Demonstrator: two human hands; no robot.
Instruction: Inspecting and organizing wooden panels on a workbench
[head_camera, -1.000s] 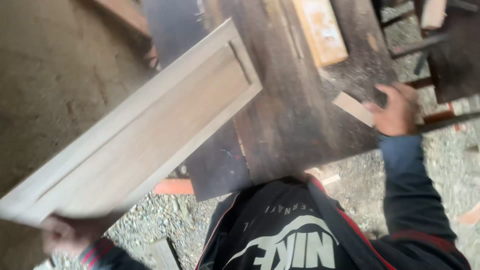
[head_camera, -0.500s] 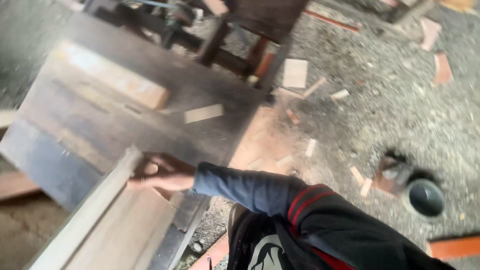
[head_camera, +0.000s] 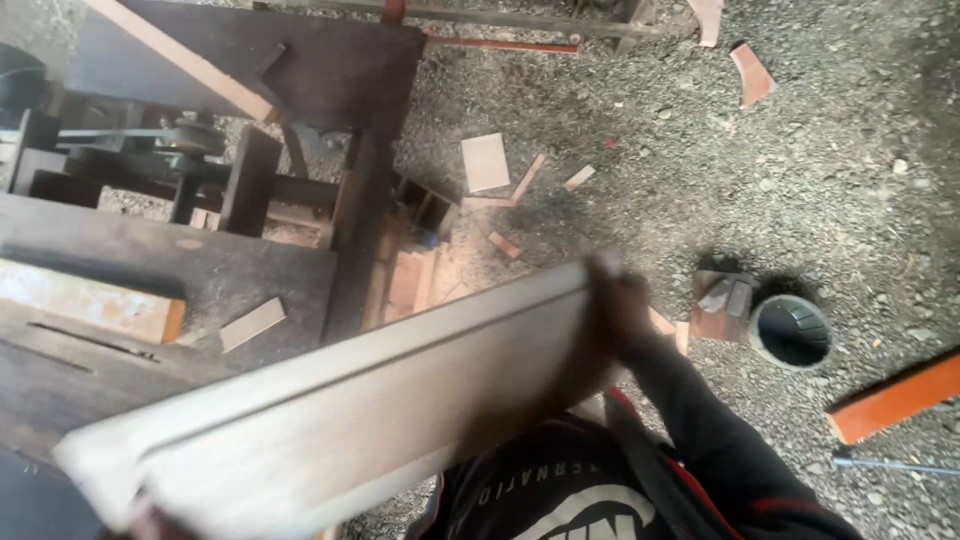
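Observation:
A long pale wooden panel (head_camera: 350, 420) with a groove along its frame lies slanted across the lower part of the view, blurred by motion. My right hand (head_camera: 618, 315) grips its far right end, with my dark red-trimmed sleeve running down from it. Only a sliver of my left hand (head_camera: 150, 520) shows, under the panel's near left end at the bottom edge, where it holds that end. The panel hangs over the edge of a dark, worn saw table (head_camera: 120, 260).
A small flat offcut (head_camera: 252, 323) and a pale orange block (head_camera: 90, 300) rest on the table. Several wood scraps, among them a square piece (head_camera: 485, 160), litter the gravel. A black round container (head_camera: 792, 330) and an orange plank (head_camera: 895, 395) lie to the right.
The panel has swung round from the table's left side to lie across the lower view. My right hand has moved to its far right end. The view has turned towards the gravel.

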